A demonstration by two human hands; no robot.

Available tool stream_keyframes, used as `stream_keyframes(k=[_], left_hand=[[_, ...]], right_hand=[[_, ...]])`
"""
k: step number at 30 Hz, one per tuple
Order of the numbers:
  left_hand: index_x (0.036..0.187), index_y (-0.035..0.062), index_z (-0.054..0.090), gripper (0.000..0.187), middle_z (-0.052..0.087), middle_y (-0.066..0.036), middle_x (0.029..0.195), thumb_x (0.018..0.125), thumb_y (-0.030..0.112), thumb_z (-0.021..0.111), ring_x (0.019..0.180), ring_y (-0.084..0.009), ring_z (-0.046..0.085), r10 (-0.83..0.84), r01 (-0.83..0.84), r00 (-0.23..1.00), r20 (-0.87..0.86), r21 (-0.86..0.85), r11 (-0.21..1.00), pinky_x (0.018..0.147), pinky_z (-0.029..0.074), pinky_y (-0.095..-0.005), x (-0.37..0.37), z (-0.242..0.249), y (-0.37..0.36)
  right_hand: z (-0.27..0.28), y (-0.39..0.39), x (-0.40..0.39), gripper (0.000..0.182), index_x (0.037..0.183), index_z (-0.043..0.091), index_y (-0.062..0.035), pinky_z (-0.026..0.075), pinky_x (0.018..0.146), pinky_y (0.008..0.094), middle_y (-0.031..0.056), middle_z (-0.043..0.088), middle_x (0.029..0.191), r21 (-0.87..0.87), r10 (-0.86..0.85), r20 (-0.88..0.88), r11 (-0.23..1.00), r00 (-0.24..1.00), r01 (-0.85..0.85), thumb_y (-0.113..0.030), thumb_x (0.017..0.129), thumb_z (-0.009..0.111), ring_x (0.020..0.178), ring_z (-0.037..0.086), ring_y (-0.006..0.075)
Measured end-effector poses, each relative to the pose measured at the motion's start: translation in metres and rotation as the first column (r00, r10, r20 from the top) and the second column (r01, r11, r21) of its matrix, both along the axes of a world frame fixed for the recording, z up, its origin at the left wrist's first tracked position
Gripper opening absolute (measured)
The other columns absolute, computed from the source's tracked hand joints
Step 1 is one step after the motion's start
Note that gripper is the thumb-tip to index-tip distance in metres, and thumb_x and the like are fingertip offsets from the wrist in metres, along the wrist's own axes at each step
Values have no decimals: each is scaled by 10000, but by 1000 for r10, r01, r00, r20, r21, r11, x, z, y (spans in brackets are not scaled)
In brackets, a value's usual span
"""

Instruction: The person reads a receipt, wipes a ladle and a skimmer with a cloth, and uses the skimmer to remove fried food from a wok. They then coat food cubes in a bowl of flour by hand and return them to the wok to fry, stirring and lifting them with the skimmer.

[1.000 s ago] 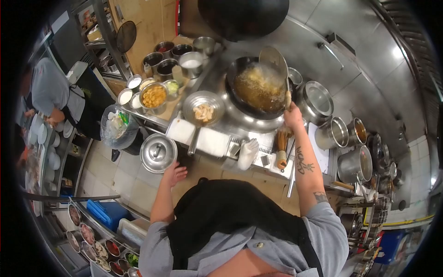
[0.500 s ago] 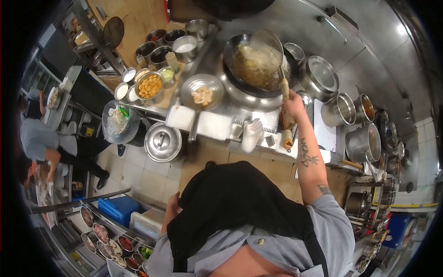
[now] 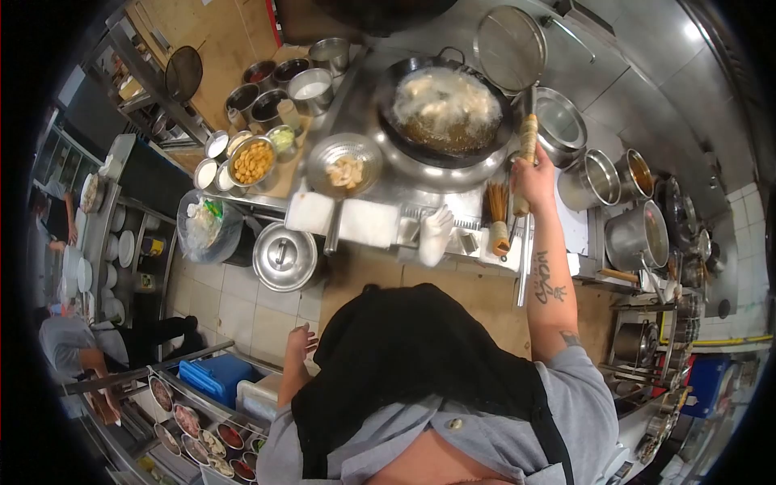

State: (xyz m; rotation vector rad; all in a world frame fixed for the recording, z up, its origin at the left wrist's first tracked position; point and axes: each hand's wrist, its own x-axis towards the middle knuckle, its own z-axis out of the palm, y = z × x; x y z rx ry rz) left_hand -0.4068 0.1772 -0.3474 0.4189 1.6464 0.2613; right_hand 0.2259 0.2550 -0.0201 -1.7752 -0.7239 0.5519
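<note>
Head view, looking down at the range: my right hand is closed around the wrapped handle of a round mesh strainer, whose mesh is up beside the far right of the wok, no food visible in it. Inside the wok, pale food sits under thick foam and steam in brown oil. I judge the strainer fairly light but top-heavy, its weight out at the wide hoop, so the long handle will want to tip in my grip. The rim and wire look stiff; the mesh probably gives a little, and oil could make the metal slick and hot — the wrapping is the place to hold, well back from the hoop. My left hand hangs beside my black apron, fingers loosely curled, with nothing seen in it. Left of the wok rests a perforated ladle with pale pieces in its bowl, its handle reaching between white cloths; a bristle brush lies near my right forearm.
</note>
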Motion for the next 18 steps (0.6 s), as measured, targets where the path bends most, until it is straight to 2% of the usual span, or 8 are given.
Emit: stream_keyframes(k=[3, 5, 6, 7, 9, 12, 15, 18], left_hand=[[1391, 28, 415, 525, 568, -181, 1250, 986, 350, 504, 966, -305, 621, -78, 78, 997, 0, -27, 997, 805, 505, -451, 0, -2, -7], [1395, 21, 416, 530, 570, -186, 1254, 989, 350, 498, 957, -296, 614, -107, 107, 994, 9, -45, 993, 789, 495, -443, -3, -5, -16], [1398, 17, 416, 532, 573, -187, 1252, 990, 350, 495, 951, -291, 610, -92, 93, 996, 16, -48, 995, 778, 489, -438, -3, -5, -20], [1400, 13, 415, 535, 576, -189, 1250, 991, 350, 493, 945, -285, 606, -74, 75, 997, 22, -51, 996, 767, 482, -433, -2, -7, -23], [1403, 6, 411, 543, 584, -188, 1231, 991, 350, 493, 933, -278, 598, -24, 26, 999, 32, -53, 998, 746, 470, -427, -3, -9, -28], [1406, -4, 404, 550, 586, -192, 1224, 990, 345, 494, 928, -277, 594, 10, -8, 999, 30, -67, 998, 736, 466, -425, -5, -11, -33], [1407, -9, 399, 551, 582, -194, 1233, 989, 337, 495, 928, -282, 593, -4, 6, 999, 34, -66, 998, 749, 472, -430, -6, -11, -33], [1410, -14, 392, 553, 574, -195, 1248, 989, 329, 495, 941, -291, 596, -15, 16, 999, 33, -39, 999, 783, 482, -440, -4, -11, -30]], right_hand=[[-12, 13, 20, 710, 1473, 333, -18, 527, 565, 319, 121, 664, 854, -67, -40, 143, 997, 989, 50, -64, 823, 615, 617, 624, 168], [-74, 36, 43, 657, 1417, 383, 3, 530, 563, 343, 141, 661, 869, -79, -108, 481, 983, 870, 165, -61, 805, 613, 637, 639, 189], [-76, 43, 35, 632, 1389, 408, 13, 531, 561, 354, 152, 659, 876, -68, -128, 631, 973, 765, 219, -60, 795, 612, 646, 647, 200], [-77, 48, 28, 553, 1320, 444, 23, 534, 556, 372, 189, 652, 920, -201, -76, 377, 966, 923, 162, -72, 799, 605, 680, 662, 230], [-52, 40, 5, 439, 1250, 485, 22, 533, 541, 377, 201, 635, 904, -234, 8, -13, 972, 1000, -11, -59, 828, 575, 685, 653, 243], [-54, 41, 18, 285, 1133, 483, 33, 513, 500, 362, 161, 611, 831, -14, 63, -521, 997, 851, -82, -27, 858, 531, 575, 587, 223], [-51, 43, 5, 215, 1076, 477, 30, 508, 477, 360, 152, 586, 796, -45, 54, -553, 995, 832, -94, 6, 865, 511, 554, 568, 221], [-43, 38, 4, 244, 1098, 473, 45, 506, 467, 360, 159, 590, 800, -113, 74, -478, 983, 875, -145, -1, 863, 520, 558, 576, 216]])
